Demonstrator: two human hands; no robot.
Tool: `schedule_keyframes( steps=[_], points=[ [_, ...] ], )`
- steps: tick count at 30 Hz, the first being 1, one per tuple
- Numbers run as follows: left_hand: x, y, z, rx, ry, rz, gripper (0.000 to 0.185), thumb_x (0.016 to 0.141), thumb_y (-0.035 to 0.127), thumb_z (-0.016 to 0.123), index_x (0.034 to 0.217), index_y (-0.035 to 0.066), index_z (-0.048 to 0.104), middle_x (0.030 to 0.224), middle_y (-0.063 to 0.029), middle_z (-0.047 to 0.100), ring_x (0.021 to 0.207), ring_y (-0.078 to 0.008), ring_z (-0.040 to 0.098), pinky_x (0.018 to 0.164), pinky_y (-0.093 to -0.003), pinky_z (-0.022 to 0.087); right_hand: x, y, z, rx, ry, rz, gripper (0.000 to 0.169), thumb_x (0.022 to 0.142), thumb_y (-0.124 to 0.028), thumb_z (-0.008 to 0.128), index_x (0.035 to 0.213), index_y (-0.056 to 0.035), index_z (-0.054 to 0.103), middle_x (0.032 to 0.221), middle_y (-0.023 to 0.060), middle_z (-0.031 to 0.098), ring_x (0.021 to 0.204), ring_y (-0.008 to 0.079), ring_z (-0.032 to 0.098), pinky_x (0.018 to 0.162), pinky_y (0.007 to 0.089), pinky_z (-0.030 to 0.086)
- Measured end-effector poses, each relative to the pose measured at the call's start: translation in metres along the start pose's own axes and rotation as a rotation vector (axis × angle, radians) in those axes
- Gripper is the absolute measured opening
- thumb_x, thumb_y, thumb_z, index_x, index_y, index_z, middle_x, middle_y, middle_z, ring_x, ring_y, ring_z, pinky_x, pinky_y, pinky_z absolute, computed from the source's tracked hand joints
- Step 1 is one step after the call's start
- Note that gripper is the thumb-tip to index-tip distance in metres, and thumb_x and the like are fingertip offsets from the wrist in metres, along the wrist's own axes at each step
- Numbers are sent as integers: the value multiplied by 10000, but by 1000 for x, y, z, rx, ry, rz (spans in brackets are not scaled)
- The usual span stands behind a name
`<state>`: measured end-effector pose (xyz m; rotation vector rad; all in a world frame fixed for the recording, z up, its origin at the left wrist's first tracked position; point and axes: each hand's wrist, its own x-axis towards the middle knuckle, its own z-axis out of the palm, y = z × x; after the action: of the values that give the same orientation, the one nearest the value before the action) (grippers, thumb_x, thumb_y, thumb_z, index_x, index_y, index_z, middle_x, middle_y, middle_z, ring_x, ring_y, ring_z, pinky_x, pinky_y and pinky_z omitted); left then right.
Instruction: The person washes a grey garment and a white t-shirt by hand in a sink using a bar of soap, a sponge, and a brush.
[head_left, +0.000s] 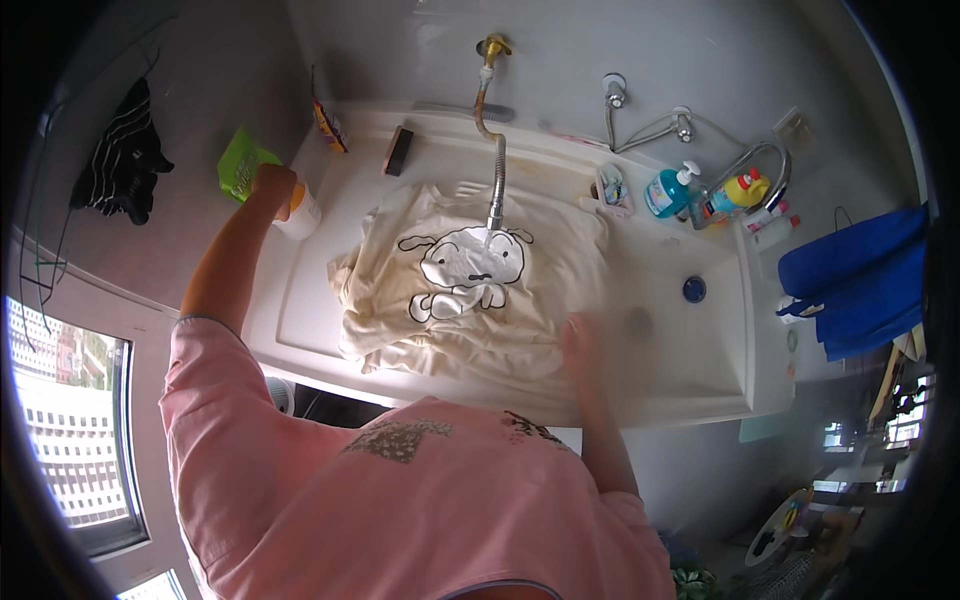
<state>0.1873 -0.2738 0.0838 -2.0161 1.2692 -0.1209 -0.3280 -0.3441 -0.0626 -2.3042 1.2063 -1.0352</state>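
Note:
My left hand (276, 187) is curled at the mouth of a white tub (301, 220), against the lower edge of a green pouch (241, 166) that bears writing. Its fingertips are hidden, so what it grips is unclear. An orange thing (298, 198) shows at the tub's top. A cream T-shirt (555, 277) with a cartoon dog print (469, 259) lies spread and creased in a white washing sink (307, 300). Water runs from a flexible metal spout (497, 187) onto the print. My right hand (581, 341), blurred, is at the shirt's lower right edge.
A scrubbing brush (397, 150) lies on the back left ledge. At the right stand a blue pump bottle (667, 192), a yellow bottle (742, 191) and a curved tap (780, 161). A blue cloth (862, 277) hangs beyond the drain plug (694, 289). Dark fabric (124, 161) hangs at left.

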Motion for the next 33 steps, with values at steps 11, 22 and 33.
schedule_keyframes(
  steps=[11,22,33],
  points=[
    [-19,-34,-25,-491,226,-214,461,442,285,686,834,57,603,830,-138,604,785,-272,591,678,-353,483,-7,34,22,-88,3,-85,149,704,-108,576,833,-37,553,858,120,531,795,305,513,687,367,414],
    [-63,106,-49,-1646,162,42,436,668,390,655,881,15,592,732,-94,613,631,-136,581,575,-282,461,28,-64,14,270,-33,-27,252,763,-137,564,987,-30,518,923,106,530,792,253,530,675,318,435],
    [-79,274,-51,-1677,235,739,586,708,281,614,1190,26,400,1003,-140,554,856,-251,559,757,-326,439,93,-55,44,1451,-380,944,277,738,-202,583,962,-58,507,844,79,557,790,208,556,698,354,455]
  ],
)
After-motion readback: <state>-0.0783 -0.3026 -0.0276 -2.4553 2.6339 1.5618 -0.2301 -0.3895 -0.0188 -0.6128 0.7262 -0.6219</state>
